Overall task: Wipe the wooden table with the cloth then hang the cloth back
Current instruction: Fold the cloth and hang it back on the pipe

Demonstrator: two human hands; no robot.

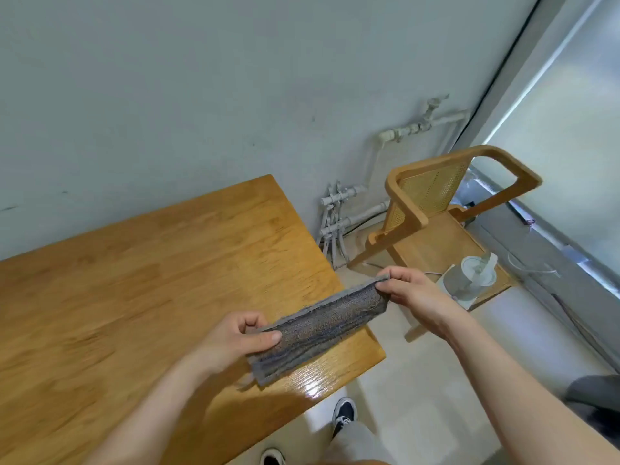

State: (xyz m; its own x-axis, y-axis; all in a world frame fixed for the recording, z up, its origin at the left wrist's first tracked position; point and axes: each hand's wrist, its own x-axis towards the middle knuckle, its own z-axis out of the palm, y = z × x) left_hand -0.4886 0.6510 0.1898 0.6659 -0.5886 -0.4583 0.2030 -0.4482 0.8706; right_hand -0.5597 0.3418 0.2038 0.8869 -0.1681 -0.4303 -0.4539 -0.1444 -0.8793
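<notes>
Above the near right corner of the wooden table point(141, 280), you hold the cloth point(322, 325) stretched between both hands — a grey, folded strip that runs from lower left up to upper right and hangs clear of the tabletop. Your left hand point(235, 344) pinches the lower end, thumb on top and fingers curled under the fabric. Your right hand point(411, 297) grips the upper end, with the fingertips point(385, 275) closed over the edge; that end reaches out past the table's edge, over the floor. Whether the cloth is folded once or more you cannot tell from this angle.

Beyond the table, a wooden chair point(449, 203) with a cane back stands beside the window, and a small white appliance point(469, 280) sits on its seat. White pipes point(339, 223) run along the wall between table and chair. Below — a dark shoe point(344, 412) on the pale floor.
</notes>
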